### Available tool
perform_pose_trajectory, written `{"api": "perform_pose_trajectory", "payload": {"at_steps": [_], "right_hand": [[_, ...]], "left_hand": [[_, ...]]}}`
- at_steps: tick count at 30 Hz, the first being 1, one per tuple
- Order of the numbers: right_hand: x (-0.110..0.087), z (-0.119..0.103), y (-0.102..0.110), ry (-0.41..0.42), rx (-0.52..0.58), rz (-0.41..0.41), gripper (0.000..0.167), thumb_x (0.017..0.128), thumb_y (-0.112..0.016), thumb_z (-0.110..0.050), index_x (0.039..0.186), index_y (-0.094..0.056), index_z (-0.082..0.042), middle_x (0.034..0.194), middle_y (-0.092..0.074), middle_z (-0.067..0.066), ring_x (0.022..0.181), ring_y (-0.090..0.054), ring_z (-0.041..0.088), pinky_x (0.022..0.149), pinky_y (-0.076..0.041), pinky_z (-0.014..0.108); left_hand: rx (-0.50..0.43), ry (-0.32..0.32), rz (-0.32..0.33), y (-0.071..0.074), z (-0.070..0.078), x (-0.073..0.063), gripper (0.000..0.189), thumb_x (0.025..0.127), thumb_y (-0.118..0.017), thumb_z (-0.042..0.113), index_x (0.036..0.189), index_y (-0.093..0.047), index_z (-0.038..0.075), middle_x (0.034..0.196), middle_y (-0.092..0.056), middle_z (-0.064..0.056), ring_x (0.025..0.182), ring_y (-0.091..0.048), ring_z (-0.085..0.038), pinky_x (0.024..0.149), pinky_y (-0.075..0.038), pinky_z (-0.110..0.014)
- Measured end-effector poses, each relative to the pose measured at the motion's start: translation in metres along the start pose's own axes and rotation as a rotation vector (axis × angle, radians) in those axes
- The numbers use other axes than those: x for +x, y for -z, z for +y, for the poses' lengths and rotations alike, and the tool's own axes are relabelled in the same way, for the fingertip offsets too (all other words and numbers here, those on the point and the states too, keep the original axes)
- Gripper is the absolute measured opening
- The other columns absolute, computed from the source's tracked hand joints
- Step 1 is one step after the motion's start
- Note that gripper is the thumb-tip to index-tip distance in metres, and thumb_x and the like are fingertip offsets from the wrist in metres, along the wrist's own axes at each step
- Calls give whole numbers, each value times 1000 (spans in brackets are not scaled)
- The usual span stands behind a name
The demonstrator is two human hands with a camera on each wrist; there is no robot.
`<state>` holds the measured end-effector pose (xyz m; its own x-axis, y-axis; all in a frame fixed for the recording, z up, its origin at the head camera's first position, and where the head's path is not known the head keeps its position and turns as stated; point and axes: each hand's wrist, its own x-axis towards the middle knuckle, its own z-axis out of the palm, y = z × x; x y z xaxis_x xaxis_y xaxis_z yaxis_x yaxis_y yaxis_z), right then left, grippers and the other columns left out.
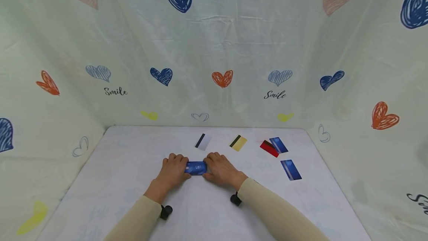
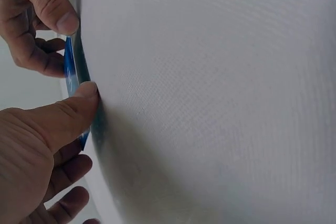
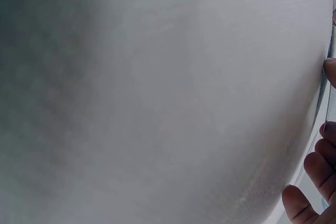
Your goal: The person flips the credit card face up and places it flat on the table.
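Note:
Between the two hands lies a blue card marked VIP, its long side running left to right in the head view. My left hand pinches its left end between thumb and fingers. The right hand pinches the opposite end in the same way. From the left wrist, the blue card appears nearly edge-on, close over the white tabletop, with both thumbs on its near edge. The right wrist view catches only some fingers at its right border.
Behind the hands lie a white card and a yellow card, both with a black stripe. Farther right, a blue card overlaps a red card. Another blue card lies nearer. A heart-printed curtain surrounds the white table.

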<state>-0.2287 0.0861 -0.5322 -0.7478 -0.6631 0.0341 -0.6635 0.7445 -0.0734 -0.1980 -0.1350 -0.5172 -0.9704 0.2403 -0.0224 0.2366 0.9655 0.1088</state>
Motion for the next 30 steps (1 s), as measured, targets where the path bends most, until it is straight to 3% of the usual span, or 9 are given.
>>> {"api": "perform_pose_trajectory", "payload": {"at_steps": [9, 13, 22, 26, 30], "right_hand": [[2, -1, 0, 4, 6, -17, 55, 102, -68, -47, 142, -62, -10, 134, -61, 4, 117, -56, 19, 100, -51, 36], [2, -2, 1, -12, 6, -29, 56, 102, -67, -47, 144, -61, -10, 137, -60, 4, 119, -56, 19, 102, -51, 38], [-11, -11, 1, -28, -9, -42, 57, 104, -64, -42, 150, -56, -9, 148, -60, 6, 133, -57, 23, 108, -50, 41], [-23, -17, 2, -4, -28, -55, 60, 105, -64, -41, 153, -53, -8, 154, -56, 6, 140, -54, 24, 112, -50, 41], [-35, -22, 5, 34, -25, -82, 60, 105, -64, -39, 154, -52, -8, 159, -53, 6, 146, -50, 24, 118, -46, 42]], "left_hand": [[-85, 41, -45, 1, -5, 0, 60, 87, -87, 38, 133, -66, 5, 129, -66, -14, 119, -52, -38, 99, -46, -57], [-98, 34, -57, 0, -5, -2, 60, 93, -82, 36, 138, -63, 2, 135, -63, -17, 123, -53, -39, 102, -47, -59], [-83, -43, -28, -4, 11, -23, 62, 96, -79, 28, 142, -57, -8, 142, -59, -24, 132, -55, -43, 109, -50, -58], [-99, -98, -55, -5, 20, -35, 65, 98, -76, 28, 145, -53, -10, 152, -53, -28, 145, -48, -44, 118, -43, -57], [-129, -114, -121, -6, 27, -44, 69, 102, -70, 34, 151, -48, -8, 160, -46, -27, 152, -41, -43, 123, -36, -57]]}}
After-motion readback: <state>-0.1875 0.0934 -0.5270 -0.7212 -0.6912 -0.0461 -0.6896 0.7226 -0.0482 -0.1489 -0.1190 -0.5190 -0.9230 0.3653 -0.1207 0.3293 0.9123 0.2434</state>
